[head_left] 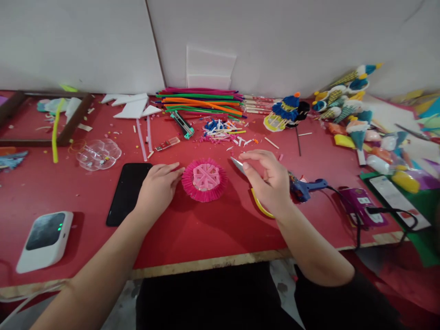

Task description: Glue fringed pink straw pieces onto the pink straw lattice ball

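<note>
A round pink craft piece (206, 178) lies on the red table, with a ruffled magenta rim and pipe-cleaner-like spokes across its middle. Beside its left edge, my left hand (158, 185) rests with fingers stretched out, the fingertips at or very near the ruffle. To the right of the piece, my right hand (270, 181) hovers over scissors with a yellow handle (260, 205), covering much of them. Their blade tip shows to the left of the fingers. Thumb and fingers are bent with a small gap, and nothing is visible between them.
A black phone (128, 195) and white device (46, 240) lie left. A blue glue gun (305, 187) with a cord lies right. Behind are pipe cleaners (202, 101), a utility knife (183, 124), coloured scraps (223, 130), and a clear flower-shaped tray (99, 155). Cone crafts (343, 103) crowd the back right.
</note>
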A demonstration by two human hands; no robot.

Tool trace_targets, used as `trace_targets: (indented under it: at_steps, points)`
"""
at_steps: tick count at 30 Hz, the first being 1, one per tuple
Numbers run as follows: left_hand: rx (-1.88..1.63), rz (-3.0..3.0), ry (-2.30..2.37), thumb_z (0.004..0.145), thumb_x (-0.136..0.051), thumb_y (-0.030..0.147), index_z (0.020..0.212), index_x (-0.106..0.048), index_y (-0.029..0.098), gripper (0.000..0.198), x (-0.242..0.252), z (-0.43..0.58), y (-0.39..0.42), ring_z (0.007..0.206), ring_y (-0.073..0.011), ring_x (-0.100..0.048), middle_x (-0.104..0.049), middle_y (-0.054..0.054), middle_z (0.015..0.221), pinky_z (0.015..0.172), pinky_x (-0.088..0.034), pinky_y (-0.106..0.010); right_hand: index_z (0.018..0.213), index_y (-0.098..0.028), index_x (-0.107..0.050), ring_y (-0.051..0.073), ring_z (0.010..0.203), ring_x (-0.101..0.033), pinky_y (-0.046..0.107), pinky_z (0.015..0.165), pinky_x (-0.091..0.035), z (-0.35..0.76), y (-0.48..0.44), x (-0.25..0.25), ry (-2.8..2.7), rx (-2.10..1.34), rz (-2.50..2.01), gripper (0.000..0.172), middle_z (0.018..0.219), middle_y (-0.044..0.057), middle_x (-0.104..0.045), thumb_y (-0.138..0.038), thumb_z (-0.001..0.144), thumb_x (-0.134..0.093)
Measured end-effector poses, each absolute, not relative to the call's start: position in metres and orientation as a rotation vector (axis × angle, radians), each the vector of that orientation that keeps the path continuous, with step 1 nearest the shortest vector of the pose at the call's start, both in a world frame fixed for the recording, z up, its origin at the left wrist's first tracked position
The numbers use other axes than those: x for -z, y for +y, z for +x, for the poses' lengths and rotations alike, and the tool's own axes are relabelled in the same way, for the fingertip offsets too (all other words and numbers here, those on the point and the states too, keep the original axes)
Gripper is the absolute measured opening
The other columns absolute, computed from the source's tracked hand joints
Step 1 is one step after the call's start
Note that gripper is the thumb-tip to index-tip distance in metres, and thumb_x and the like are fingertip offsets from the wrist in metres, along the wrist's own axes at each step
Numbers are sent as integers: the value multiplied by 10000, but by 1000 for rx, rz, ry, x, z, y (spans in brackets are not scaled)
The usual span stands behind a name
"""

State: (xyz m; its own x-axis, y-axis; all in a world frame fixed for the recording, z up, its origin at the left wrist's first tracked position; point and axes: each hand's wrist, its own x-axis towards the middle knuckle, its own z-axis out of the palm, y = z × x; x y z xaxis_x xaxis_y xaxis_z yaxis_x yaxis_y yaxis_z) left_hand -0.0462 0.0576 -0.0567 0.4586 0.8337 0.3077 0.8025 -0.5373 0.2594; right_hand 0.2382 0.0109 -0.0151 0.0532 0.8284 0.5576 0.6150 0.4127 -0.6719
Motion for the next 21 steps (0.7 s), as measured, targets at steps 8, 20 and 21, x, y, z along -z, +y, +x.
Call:
trace_targets:
  at_steps: [8,20,21]
  points:
    - [-723,2538,1527,868,-459,96,990,-787,216,370,56,-49,53,905,-254,-723,-805,-76,965,843,-582,-380,936,-223,-751,227,946,-727,390,890,-553,250,89,-26,-1769,-253,-1397,149,976,42,-795,-281,920,-615]
    - [-903,2672,1590,820,-433,-31,1311,-626,127,550,54,-45,47,1241,-327,-596,-678,-191,1297,1054,-502,-529,1052,-201,-803,303,1111,-707,380,936,-538,184,279,-2,-2448,-83,-1884,207,1156,134,-785,-202,863,-717]
    - [-966,2647,1594,822,-420,-40,1285,-621,145,537,51,-45,45,1209,-308,-617,-691,-172,1262,1044,-511,-516,1038,-188,-806,319,1119,-704,396,945,-536,180,284,0,-2471,-65,-1889,213,1162,155,-780,-170,840,-729]
